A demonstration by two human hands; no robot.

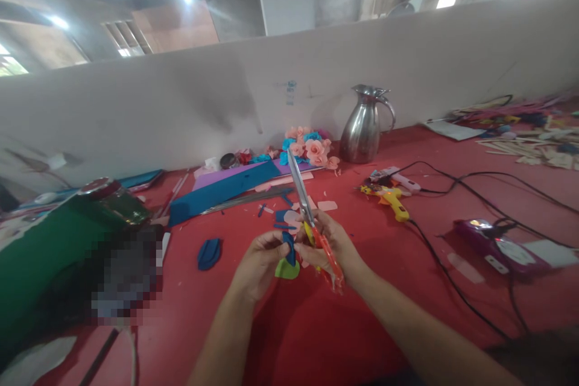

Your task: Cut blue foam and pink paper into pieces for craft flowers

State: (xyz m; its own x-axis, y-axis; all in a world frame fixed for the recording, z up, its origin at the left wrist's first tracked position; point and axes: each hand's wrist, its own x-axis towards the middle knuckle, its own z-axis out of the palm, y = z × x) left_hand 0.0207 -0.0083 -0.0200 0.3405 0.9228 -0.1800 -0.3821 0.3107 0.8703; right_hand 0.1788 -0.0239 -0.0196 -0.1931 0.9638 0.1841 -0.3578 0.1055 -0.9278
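Note:
My right hand (329,248) grips a pair of scissors (300,189) with orange handles, the long blades pointing up and away. My left hand (259,260) pinches a small dark blue foam piece (289,248) together with a green piece (286,269) just below it. Both hands meet above the red table (316,325). The scissor handles lie against the blue piece. Small pink and blue offcuts (326,205) lie on the table just beyond my hands.
A blue foam petal (208,253) lies left of my hands. Behind are blue and purple foam sheets (226,189), paper roses (309,148), a steel jug (364,125), a yellow glue gun (392,199) with black cords, a purple device (495,244), and green sheeting (40,259) at left.

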